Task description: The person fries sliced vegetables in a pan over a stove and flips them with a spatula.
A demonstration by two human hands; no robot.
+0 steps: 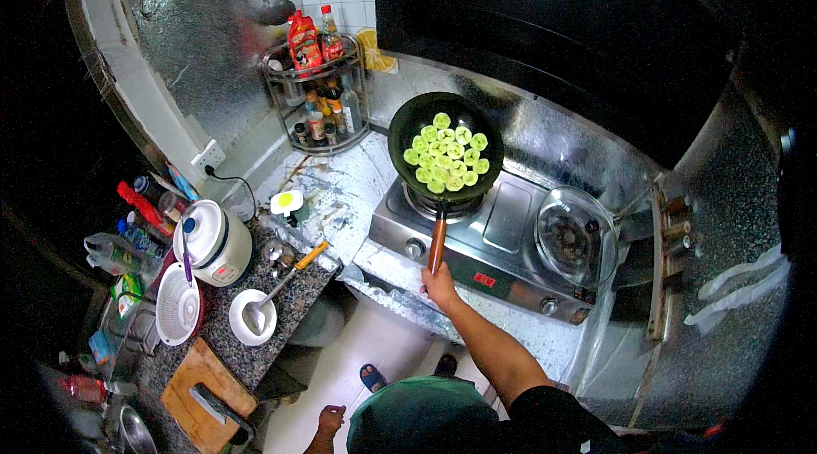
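Has the cucumber slices (446,150) already cut into rounds and spread in a loose patch inside the black wok (410,122), above the left burner of the steel gas stove (511,217). Grips the wooden handle (438,239) with the right hand (439,285), with fingers wrapped around it. Lets the left hand (330,420) hang low beside the body, apparently holding nothing; cannot tell how far curled. Looks early in the cooking, judging by the fresh green and no visible browning; probably leaves most frying and all dishing up to do. Has the glass lid (551,217) off, over the right burner. Seems finished with slicing, with the knife (219,408) lying on the cutting board (192,369) and the ladle (283,285) resting in the white bowl (237,324).
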